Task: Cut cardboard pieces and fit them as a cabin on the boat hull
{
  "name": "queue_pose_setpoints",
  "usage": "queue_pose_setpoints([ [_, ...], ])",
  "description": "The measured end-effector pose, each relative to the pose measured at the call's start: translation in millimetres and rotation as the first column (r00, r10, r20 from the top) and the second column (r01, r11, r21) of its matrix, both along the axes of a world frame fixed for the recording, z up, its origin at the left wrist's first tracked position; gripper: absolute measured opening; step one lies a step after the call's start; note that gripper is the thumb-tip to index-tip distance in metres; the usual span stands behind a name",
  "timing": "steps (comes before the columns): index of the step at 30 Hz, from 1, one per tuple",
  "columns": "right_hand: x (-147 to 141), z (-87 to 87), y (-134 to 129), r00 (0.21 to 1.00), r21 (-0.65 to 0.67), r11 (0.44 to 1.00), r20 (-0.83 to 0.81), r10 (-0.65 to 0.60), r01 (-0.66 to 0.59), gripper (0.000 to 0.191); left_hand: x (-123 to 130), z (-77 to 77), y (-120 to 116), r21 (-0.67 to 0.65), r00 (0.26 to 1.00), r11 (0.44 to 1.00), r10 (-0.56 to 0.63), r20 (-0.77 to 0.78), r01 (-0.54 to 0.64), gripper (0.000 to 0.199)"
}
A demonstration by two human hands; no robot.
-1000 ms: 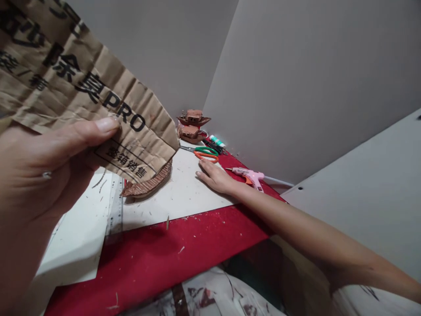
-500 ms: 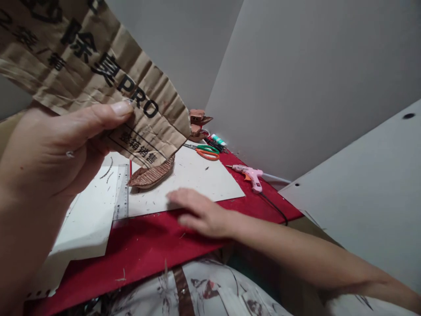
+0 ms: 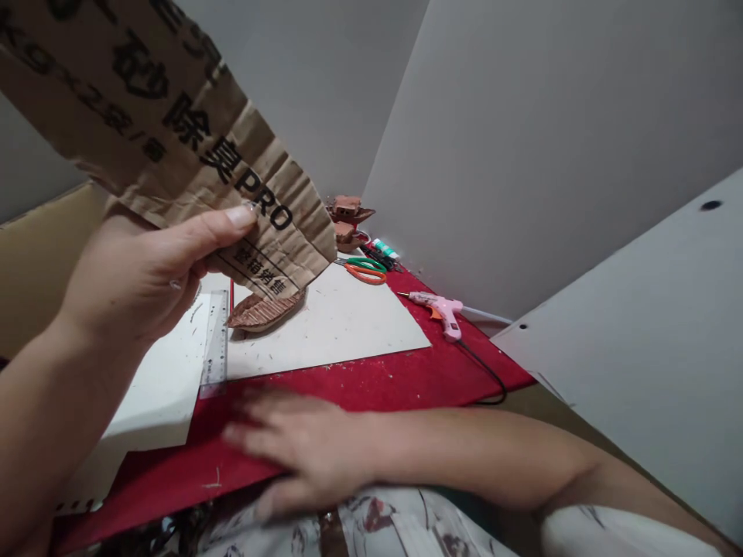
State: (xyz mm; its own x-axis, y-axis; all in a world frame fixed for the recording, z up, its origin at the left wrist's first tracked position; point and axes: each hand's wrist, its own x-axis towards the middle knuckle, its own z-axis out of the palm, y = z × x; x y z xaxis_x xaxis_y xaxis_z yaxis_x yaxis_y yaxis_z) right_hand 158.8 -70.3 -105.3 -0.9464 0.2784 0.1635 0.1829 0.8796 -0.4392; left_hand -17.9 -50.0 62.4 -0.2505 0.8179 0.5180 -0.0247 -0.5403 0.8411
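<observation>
A creased sheet of brown cardboard (image 3: 191,166) with black printing is raised above the table's left side. My left hand (image 3: 156,271) grips its lower edge, thumb on the printed face. Behind the sheet's low corner, a small brown model boat hull (image 3: 267,311) with a ribbed top rests on white paper; the cardboard hides part of it. My right hand (image 3: 307,441) is over the red table's near edge, fingers spread and blurred, holding nothing. Left of the hull lies a clear ruler (image 3: 215,348).
Scissors with green and orange handles (image 3: 365,269) lie on the white paper (image 3: 348,325). A pink glue gun (image 3: 444,311) with a black cord rests on the red tabletop (image 3: 377,383) at right. Further brown models (image 3: 348,213) stand at the back, by grey panels.
My right hand has swept left and toward me, off the paper to the table's near edge, its fingers spreading. The cardboard has shifted slightly right and down with my left hand.
</observation>
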Motion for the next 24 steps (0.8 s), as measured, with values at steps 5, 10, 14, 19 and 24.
queue_pose_setpoints([
  [5,-1.2,32.7,1.0,0.858,-0.104,0.902,-0.371,0.355,-0.418,0.046,-3.3,-14.7,15.5,-0.002,0.973,0.992,-0.127,-0.192,0.129,0.026],
  [10,48.6,90.1,57.5,0.505,-0.634,0.723,-0.545,-0.669,0.273,0.019,-13.3,-32.0,36.6,-0.145,0.798,0.978,-0.204,-0.567,0.148,0.022],
  [14,57.7,111.8,91.5,0.574,-0.933,0.343,-0.220,-0.789,0.113,0.048,-16.3,-49.8,49.2,0.018,0.491,0.999,-0.001,-0.871,0.034,0.028],
  [19,34.1,108.7,110.9,0.798,-0.987,0.149,-0.038,-0.602,0.065,0.052,-18.0,-70.8,59.3,0.343,-0.029,0.939,0.344,-0.939,0.033,0.043],
  [24,16.9,104.7,140.6,0.843,-0.980,0.190,-0.048,-0.535,0.065,0.032,-21.6,-78.0,67.8,0.290,0.092,0.957,0.290,-0.952,-0.022,0.044],
])
